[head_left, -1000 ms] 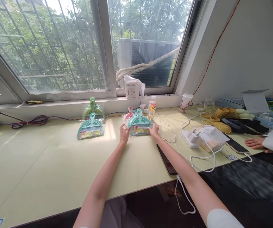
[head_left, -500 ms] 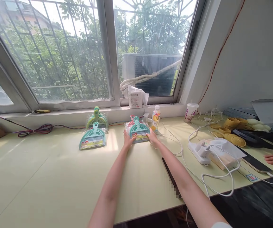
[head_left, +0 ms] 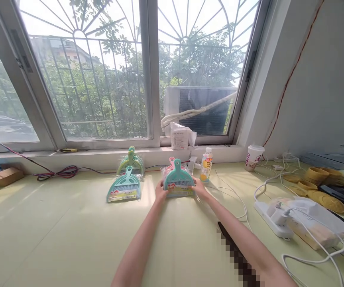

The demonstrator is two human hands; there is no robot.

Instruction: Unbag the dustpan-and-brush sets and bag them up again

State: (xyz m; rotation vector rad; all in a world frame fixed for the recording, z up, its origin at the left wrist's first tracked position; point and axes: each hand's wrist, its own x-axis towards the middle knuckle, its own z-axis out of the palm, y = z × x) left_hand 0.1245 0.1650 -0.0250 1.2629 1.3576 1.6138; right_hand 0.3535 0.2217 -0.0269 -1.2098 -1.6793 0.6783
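Observation:
A teal mini dustpan-and-brush set in clear wrap (head_left: 177, 183) is tipped up off the pale green table (head_left: 70, 239), held at both lower corners. My left hand (head_left: 160, 193) grips its left corner and my right hand (head_left: 201, 189) grips its right corner. Right behind it lies a pink set (head_left: 170, 163). Another teal set (head_left: 124, 188) lies flat to the left, with a green one (head_left: 131, 160) leaning behind it near the window sill.
A drink bottle (head_left: 206, 170), a paper cup (head_left: 253, 157) and a white packet (head_left: 181, 136) stand near the sill. A power strip with white cables (head_left: 275, 217), yellow lids (head_left: 324, 195) and a phone lie at the right. Coloured wires (head_left: 61, 173) run along the left.
The teal set between my hands has been raised from lying flat to tilted up. The camera has tipped upward, so more window shows, and the other person's hand at the right is out of view.

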